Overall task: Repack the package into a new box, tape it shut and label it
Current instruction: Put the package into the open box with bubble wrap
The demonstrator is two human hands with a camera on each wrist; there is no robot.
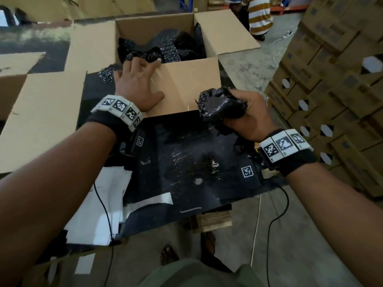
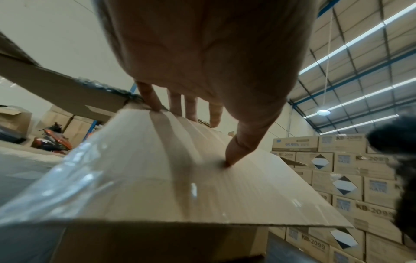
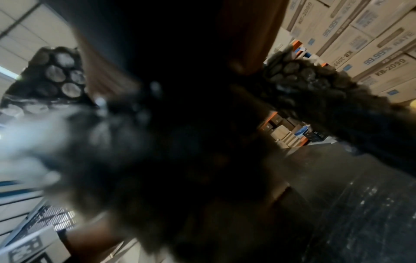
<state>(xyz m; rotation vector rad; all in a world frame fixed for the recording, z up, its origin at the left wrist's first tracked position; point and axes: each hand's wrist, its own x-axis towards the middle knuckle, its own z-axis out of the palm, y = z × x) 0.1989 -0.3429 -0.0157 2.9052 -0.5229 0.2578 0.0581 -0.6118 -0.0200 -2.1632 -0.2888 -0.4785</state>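
An open cardboard box (image 1: 145,27) stands on the black table (image 1: 186,162), with black bubble wrap (image 1: 165,46) bunched inside it. My left hand (image 1: 138,79) lies flat on the box's near flap (image 1: 192,79), fingers spread and straight, the fingertips reaching the flap's far edge by the wrap. In the left wrist view the thumb (image 2: 243,147) presses on that flap (image 2: 180,186). My right hand (image 1: 248,114) grips a crumpled wad of black bubble wrap (image 1: 221,104) just right of the flap's near corner. The wad (image 3: 56,74) fills the dark, blurred right wrist view.
Flat cardboard sheets (image 1: 41,121) lie to the left of the box. White papers (image 1: 99,204) sit on the table's near left corner. Stacked cartons (image 1: 331,79) line the right side. A person in a striped shirt (image 1: 259,15) stands behind. A cable (image 1: 275,214) hangs off the table's near right edge.
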